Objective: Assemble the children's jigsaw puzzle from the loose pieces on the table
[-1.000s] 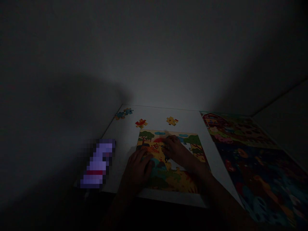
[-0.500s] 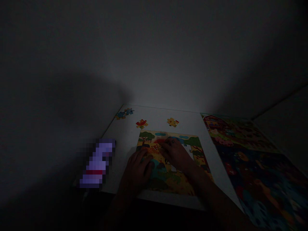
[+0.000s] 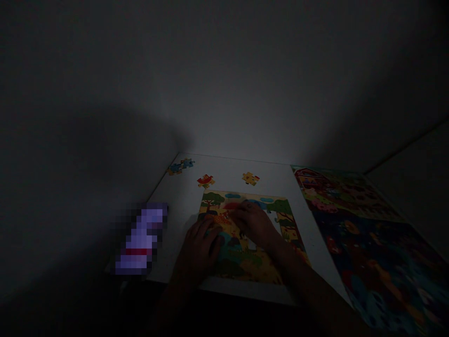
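A jigsaw puzzle (image 3: 242, 269) with trees, animals and clouds lies on the white table, with white gaps showing in its right part. My left hand (image 3: 199, 243) rests over its left edge, fingers lying across the pieces and apart, holding nothing that I can see. Over the upper middle, beside a red patch, my right hand (image 3: 254, 224) has its fingers bent and drawn together with the tips down on the puzzle. What those fingertips hold, if anything, is hidden in the dark.
Beyond the puzzle lie a red-and-yellow piece (image 3: 205, 181), a yellow piece (image 3: 250, 178) and blue pieces (image 3: 181, 165) at the far left corner. A pixelated, glowing purple thing (image 3: 140, 238) is at the left edge. Colourful picture sheets (image 3: 351, 234) cover the right side. Walls rise behind.
My right hand has shifted very slightly on the puzzle, its fingertips staying by the red patch. My left hand keeps its place. The whole view has moved a little.
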A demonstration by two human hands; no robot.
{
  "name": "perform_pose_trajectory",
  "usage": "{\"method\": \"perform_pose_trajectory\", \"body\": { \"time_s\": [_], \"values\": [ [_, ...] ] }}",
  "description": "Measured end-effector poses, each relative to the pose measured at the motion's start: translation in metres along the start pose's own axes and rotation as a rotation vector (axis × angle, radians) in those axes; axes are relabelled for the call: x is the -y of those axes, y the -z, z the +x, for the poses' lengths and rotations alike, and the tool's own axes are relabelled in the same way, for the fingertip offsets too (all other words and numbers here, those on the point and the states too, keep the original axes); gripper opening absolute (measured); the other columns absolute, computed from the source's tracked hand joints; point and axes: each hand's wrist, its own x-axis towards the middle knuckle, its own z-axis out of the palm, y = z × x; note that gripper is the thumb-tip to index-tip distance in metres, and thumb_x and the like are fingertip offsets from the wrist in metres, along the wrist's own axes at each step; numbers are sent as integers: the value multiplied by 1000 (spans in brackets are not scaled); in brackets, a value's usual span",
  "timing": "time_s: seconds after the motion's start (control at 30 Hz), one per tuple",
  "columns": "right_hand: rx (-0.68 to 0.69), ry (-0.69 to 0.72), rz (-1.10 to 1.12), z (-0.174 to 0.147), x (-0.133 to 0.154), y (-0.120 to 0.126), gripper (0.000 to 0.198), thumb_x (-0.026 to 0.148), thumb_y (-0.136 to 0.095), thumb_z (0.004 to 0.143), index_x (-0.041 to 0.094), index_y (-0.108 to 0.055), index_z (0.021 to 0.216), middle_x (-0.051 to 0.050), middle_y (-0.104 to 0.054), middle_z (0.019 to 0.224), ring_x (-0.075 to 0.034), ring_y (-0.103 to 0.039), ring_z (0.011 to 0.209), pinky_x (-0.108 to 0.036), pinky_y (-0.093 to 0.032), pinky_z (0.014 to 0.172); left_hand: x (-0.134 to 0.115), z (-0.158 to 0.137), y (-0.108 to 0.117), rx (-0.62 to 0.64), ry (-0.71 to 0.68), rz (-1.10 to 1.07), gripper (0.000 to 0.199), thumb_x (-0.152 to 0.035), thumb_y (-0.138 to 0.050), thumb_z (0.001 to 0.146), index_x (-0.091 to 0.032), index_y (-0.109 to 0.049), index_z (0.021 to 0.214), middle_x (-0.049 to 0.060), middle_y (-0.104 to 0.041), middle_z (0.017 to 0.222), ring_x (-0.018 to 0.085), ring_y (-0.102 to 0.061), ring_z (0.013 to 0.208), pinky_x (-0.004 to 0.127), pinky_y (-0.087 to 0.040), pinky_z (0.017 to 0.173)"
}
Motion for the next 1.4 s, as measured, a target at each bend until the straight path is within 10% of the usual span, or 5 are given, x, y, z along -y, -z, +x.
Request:
{"method": "perform_pose_trajectory", "body": {
  "time_s": [0.33, 0.63, 1.4],
  "values": [
    [-47, -47, 226, -5, -30, 7, 19, 30, -58, 94, 24, -76, 93, -8, -68, 98, -21, -61, 97, -36, -49, 88, 1, 0, -1, -19, -1, -13, 27, -26, -45, 98, -21, -67, 115, 11, -61, 132, 28, -54, 125, 49, -48, 103],
    [-527, -562, 355, -8, -69, 24, 29, 40, -55, 85, 19, -72, 92, -8, -69, 93, -20, -61, 81, -36, -51, 80, 3, 1, -5, 10, -18, 37, 28, -26, -44, 98, -21, -63, 117, 11, -59, 134, 29, -53, 124, 48, -48, 102],
    [-327, -588, 125, -9, -83, 13, 24, 32, -54, 87, 20, -74, 95, -8, -69, 97, -22, -64, 91, -37, -50, 88, -30, 31, -33, 100, -16, 65, 59, -47, -50, 95, -16, -44, 144, 16, -42, 153, 32, -29, 147, 58, -28, 117]
  ]
}}
